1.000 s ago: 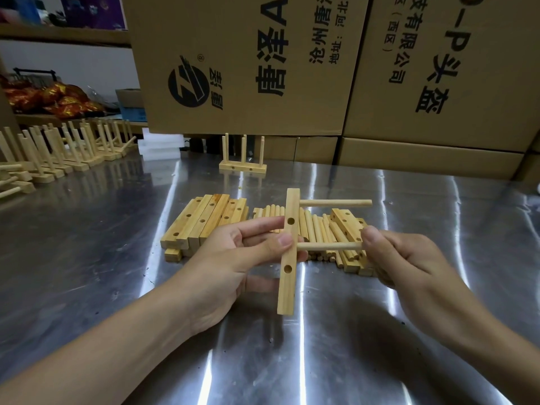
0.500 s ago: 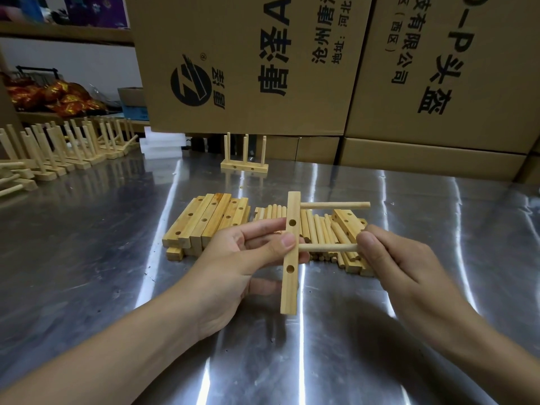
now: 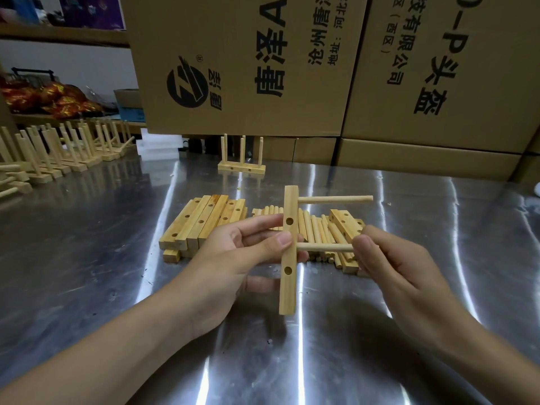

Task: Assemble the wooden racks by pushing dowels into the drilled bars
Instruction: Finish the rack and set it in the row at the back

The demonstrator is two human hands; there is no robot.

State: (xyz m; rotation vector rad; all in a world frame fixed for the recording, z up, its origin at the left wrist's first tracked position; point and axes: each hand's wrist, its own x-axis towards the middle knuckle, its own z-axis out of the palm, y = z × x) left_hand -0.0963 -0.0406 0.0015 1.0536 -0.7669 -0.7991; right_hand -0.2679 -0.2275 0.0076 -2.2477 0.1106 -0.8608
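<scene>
My left hand grips a drilled wooden bar held upright above the steel table, thumb pressed on its face. One dowel sticks out to the right from the bar's top end. My right hand pinches a second dowel whose left end sits in the bar's middle. Two side holes in the bar show open. Behind the hands lie a stack of drilled bars and a pile of loose dowels.
An assembled rack with three upright dowels stands at the back of the steel table. Several finished racks line the far left. Large cardboard boxes wall off the back. A white box sits behind.
My right hand has pushed the second dowel leftward, so less of it shows between the hand and the bar. The left hand and bar have stayed nearly still.
</scene>
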